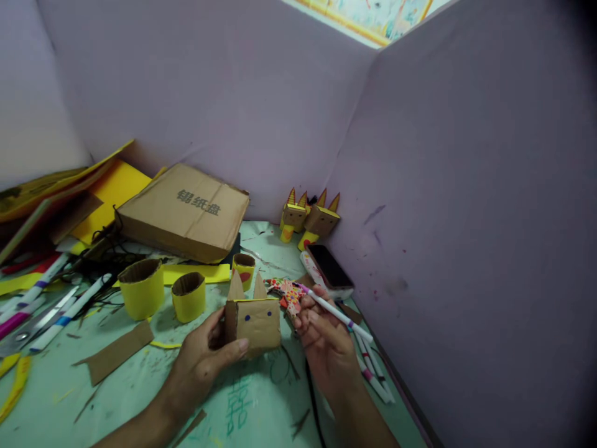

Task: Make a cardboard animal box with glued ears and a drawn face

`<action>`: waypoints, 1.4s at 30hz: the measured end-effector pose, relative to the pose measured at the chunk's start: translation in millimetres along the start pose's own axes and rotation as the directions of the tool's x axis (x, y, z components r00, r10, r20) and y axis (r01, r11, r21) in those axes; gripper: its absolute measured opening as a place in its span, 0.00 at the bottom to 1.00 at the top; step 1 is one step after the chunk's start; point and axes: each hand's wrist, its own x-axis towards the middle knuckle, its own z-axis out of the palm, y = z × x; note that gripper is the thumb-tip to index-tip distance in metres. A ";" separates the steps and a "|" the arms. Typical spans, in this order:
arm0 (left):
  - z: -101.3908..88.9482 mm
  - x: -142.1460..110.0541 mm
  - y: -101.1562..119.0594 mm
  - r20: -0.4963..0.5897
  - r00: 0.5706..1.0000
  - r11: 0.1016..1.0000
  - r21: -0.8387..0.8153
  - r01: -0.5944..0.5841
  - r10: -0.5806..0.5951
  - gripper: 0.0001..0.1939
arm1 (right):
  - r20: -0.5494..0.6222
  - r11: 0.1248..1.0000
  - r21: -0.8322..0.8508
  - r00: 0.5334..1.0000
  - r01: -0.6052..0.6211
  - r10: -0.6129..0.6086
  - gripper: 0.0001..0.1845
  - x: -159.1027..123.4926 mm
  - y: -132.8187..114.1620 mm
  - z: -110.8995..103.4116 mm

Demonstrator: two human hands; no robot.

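My left hand point(200, 354) grips a small cardboard box head point(262, 330) by its left side, thumb across the front. Two pointed cardboard ears rise from the box, and two dark blue dots mark its front face. To the right, my right hand point(329, 345) is half turned up and holds a white marker point(338, 313) with a purple tip, slanting up to the left. Just behind that hand lies a colourful patterned piece point(290, 295), partly covered by the fingers. Behind the box stands a small yellow tube with a red mark point(243, 271).
Two yellow-wrapped cardboard rings point(141, 291) stand at left, near scissors point(40, 320) and markers. A large cardboard carton point(184, 211) sits behind. Two finished-looking horned cardboard figures point(321, 218) stand in the back corner by a phone point(330, 266). Purple-grey walls point(466, 218) enclose the table.
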 end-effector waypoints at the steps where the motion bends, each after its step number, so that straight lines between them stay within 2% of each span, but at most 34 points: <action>1: -1.7 -0.9 1.0 -0.013 1.000 0.990 0.141 -0.024 0.026 0.27 | 0.009 0.999 -0.030 1.000 0.028 -0.027 0.19 -1.1 1.0 0.7; 3: -5.6 -3.2 2.4 -0.055 0.994 0.887 0.457 -0.061 0.096 0.26 | 0.030 0.995 -0.092 0.999 0.048 -0.045 0.19 -3.6 4.4 1.6; 5: -8.4 -5.8 3.5 -0.099 0.981 0.747 0.662 -0.062 0.169 0.27 | 0.059 0.989 -0.138 0.998 0.044 -0.036 0.19 -5.8 9.8 1.2; 7: -8.8 -8.5 4.6 -0.115 0.963 0.682 0.726 -0.087 0.246 0.26 | 0.097 0.984 -0.176 0.995 0.041 -0.024 0.19 -7.0 16.6 -0.3; 9: -6.7 -11.1 6.1 -0.093 0.925 0.643 0.744 -0.181 0.367 0.23 | 0.133 0.976 -0.215 0.991 0.034 -0.006 0.20 -7.4 22.9 -2.0; 10: -4.8 -12.4 7.0 -0.069 0.887 0.611 0.749 -0.257 0.457 0.20 | 0.146 0.972 -0.232 0.989 0.032 0.002 0.20 -7.7 25.2 -2.7; 11: -2.5 -13.7 8.2 -0.040 0.830 0.564 0.752 -0.342 0.556 0.18 | 0.159 0.969 -0.244 0.987 0.035 0.004 0.20 -8.0 26.9 -3.0; 13: 3.7 -15.8 11.3 0.039 0.683 0.445 0.731 -0.517 0.729 0.13 | 0.179 0.963 -0.265 0.984 0.052 -0.004 0.21 -9.1 27.9 -2.8; 14: 7.6 -16.5 13.3 0.090 0.621 0.393 0.702 -0.595 0.779 0.12 | 0.187 0.959 -0.275 0.982 0.065 -0.013 0.20 -9.9 27.6 -2.5; 15: 12.0 -17.0 15.4 0.139 0.584 0.362 0.664 -0.654 0.800 0.11 | 0.196 0.955 -0.287 0.980 0.080 -0.023 0.20 -10.8 26.8 -2.1; 17: 21.0 -16.9 19.5 0.202 0.576 0.367 0.597 -0.713 0.792 0.11 | 0.221 0.944 -0.311 0.975 0.107 -0.038 0.20 -12.6 24.6 -1.7; 20: 31.3 -14.8 23.6 0.221 0.618 0.410 0.577 -0.706 0.754 0.10 | 0.253 0.935 -0.330 0.967 0.127 -0.042 0.19 -15.1 21.7 -2.1; 23: 34.2 -12.4 25.5 0.237 0.627 0.410 0.579 -0.705 0.742 0.09 | 0.268 0.938 -0.321 0.963 0.126 -0.038 0.19 -16.8 19.8 -2.6; 26: 33.9 -11.6 26.3 0.247 0.607 0.383 0.586 -0.714 0.755 0.09 | 0.258 0.933 -0.338 0.966 0.122 -0.032 0.18 -18.2 18.4 -1.3; 30: 39.5 -10.6 22.9 0.280 0.586 0.305 0.643 -0.703 0.760 0.11 | 0.253 0.912 -0.383 0.966 0.146 -0.049 0.17 -19.6 16.9 -0.1; 33: 43.4 -6.7 14.2 0.295 0.528 0.218 0.674 -0.706 0.797 0.11 | 0.280 0.913 -0.386 0.960 0.134 -0.022 0.16 -19.2 18.3 -2.9; 36: 33.6 -3.1 6.0 0.293 0.473 0.130 0.724 -0.677 0.831 0.10 | 0.278 0.935 -0.343 0.961 0.087 0.013 0.16 -17.8 23.1 -5.3; 37: 26.2 -3.0 5.1 0.294 0.460 0.101 0.744 -0.661 0.838 0.09 | 0.256 0.942 -0.325 0.967 0.085 0.001 0.17 -17.5 25.1 -5.0; 39: 7.8 -5.1 7.6 0.272 0.399 0.055 0.765 -0.642 0.876 0.08 | 0.197 0.951 -0.295 0.980 0.093 -0.035 0.17 -17.6 28.4 -2.6; 40: -1.7 -7.0 10.8 0.244 0.383 0.061 0.771 -0.634 0.891 0.08 | 0.167 0.954 -0.285 0.985 0.093 -0.046 0.18 -18.1 29.5 -1.0; 41: -10.1 -8.9 14.9 0.199 0.403 0.103 0.782 -0.614 0.893 0.08 | 0.147 0.956 -0.280 0.988 0.091 -0.051 0.19 -18.7 30.1 0.6; 42: -16.9 -10.6 19.1 0.130 0.484 0.196 0.800 -0.567 0.865 0.09 | 0.143 0.956 -0.277 0.988 0.092 -0.053 0.19 -19.3 30.3 2.0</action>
